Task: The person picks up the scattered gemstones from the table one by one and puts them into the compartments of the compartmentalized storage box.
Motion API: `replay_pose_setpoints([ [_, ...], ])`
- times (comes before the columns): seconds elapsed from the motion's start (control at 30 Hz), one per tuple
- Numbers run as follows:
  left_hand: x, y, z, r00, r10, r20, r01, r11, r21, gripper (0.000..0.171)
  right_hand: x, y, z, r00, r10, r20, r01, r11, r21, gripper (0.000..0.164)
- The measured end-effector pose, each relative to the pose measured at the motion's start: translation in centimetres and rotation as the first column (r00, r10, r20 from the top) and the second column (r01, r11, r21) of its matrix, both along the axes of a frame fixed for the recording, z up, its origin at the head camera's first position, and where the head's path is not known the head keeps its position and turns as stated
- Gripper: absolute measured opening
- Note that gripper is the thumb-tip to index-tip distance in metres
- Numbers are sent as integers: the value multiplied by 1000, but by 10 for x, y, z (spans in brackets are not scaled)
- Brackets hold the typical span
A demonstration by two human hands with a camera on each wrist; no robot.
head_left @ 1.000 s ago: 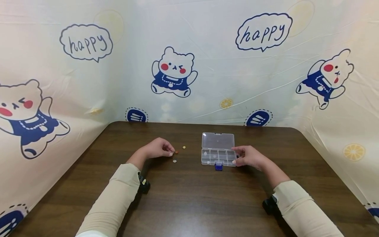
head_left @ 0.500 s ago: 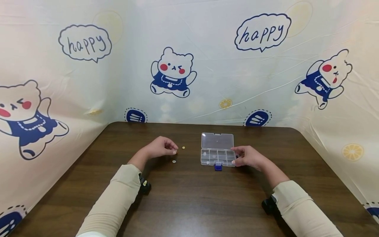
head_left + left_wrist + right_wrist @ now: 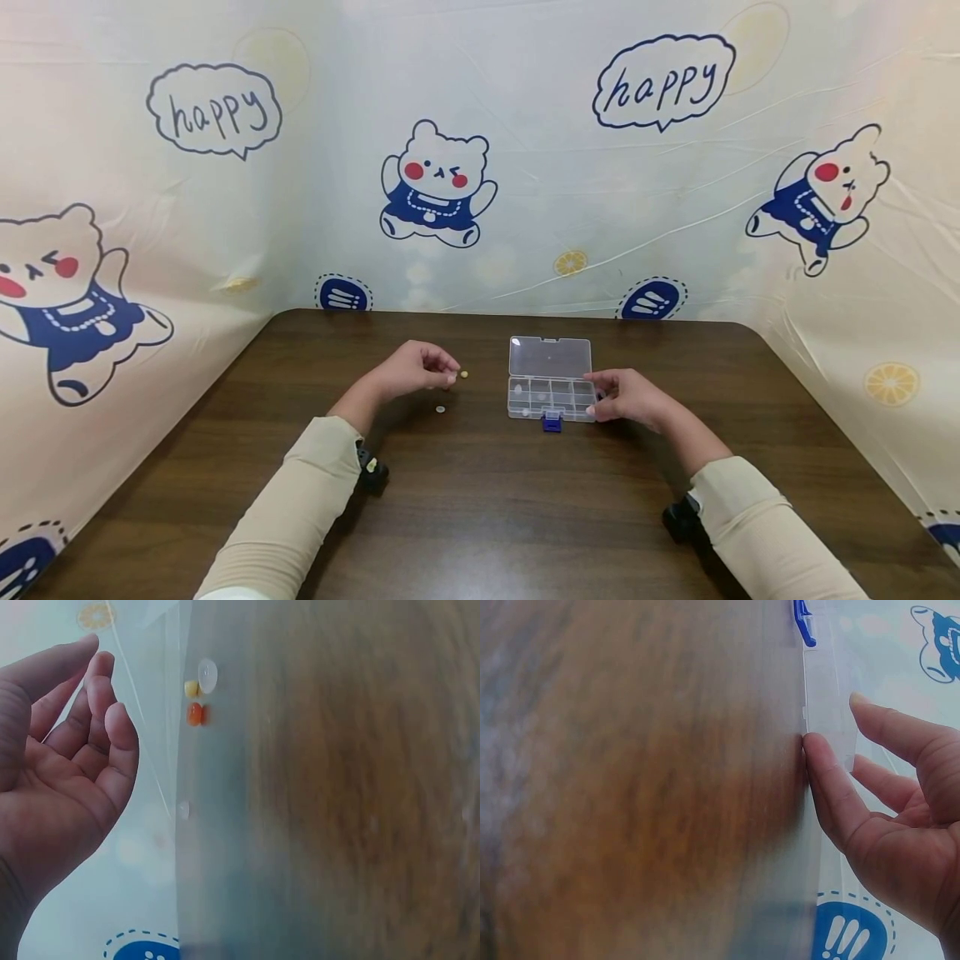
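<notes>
Left hand (image 3: 412,367): shifting rightward, thumb and fingertips nearly meeting; whether a piece is between them, cannot tell. It is now hovering beside the yellow piece (image 3: 464,375), leaving the white piece (image 3: 440,409) and orange piece (image 3: 195,714) lying nearby. Right hand (image 3: 633,396): gripping the opened box's (image 3: 562,387) right end; box staying put.
</notes>
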State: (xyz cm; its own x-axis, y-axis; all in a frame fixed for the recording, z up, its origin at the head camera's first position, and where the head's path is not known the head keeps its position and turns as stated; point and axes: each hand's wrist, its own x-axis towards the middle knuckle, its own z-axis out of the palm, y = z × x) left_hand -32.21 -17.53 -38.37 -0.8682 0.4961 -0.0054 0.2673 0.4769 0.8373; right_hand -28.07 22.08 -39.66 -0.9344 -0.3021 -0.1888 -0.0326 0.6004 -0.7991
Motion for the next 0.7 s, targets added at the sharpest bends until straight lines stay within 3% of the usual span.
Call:
replay_pose_setpoints([
  [0.5, 1, 20, 8, 1000, 2, 16, -2, 999, 38, 22, 0, 0, 1, 1000, 7, -7, -7, 1000, -4, 66],
  [0.7, 1, 29, 14, 1000, -30, 0, 30, 999, 43, 17, 1, 0, 1, 1000, 10, -13, -10, 1000, -3, 65],
])
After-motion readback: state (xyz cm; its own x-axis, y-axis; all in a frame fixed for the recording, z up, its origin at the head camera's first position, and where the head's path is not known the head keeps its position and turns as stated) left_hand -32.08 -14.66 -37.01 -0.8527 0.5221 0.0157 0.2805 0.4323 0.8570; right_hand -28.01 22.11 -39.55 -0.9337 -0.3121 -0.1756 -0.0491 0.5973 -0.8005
